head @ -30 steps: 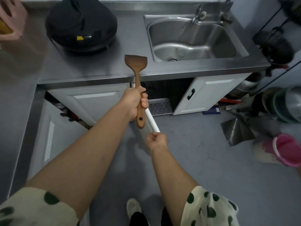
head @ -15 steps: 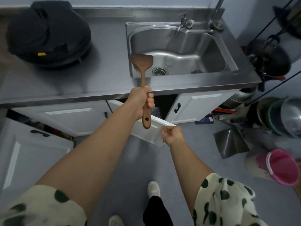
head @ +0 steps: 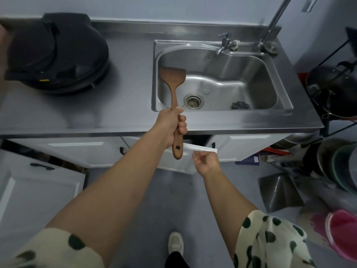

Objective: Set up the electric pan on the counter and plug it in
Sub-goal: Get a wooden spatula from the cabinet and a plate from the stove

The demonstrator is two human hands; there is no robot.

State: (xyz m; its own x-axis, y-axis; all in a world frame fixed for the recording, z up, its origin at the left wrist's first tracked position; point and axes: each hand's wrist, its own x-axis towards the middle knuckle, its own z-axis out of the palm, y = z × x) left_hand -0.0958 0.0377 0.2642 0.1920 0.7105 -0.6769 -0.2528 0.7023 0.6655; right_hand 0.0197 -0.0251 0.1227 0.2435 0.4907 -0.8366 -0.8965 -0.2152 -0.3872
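Note:
The black electric pan [head: 58,55] sits with its lid down at the back left of the steel counter [head: 125,105]; no cord or plug shows. My left hand [head: 172,126] is shut on a wooden spatula [head: 173,82], held upright with its blade over the left side of the sink [head: 222,82]. Below the counter's front edge, my right hand [head: 206,162] curls on the top corner of a half-open white cabinet door [head: 201,149].
A scouring pad [head: 240,105] lies in the sink basin, under a tap [head: 225,44]. Another white cabinet door [head: 38,182] hangs open at lower left. A rack with a black pot [head: 332,89] and stacked bowls [head: 340,167] stands right, a pink bucket [head: 342,231] on the floor.
I have stepped closer and to the right, so the counter fills more of the view. The spatula rose over the sink. My right hand swung the cabinet door toward the cabinet.

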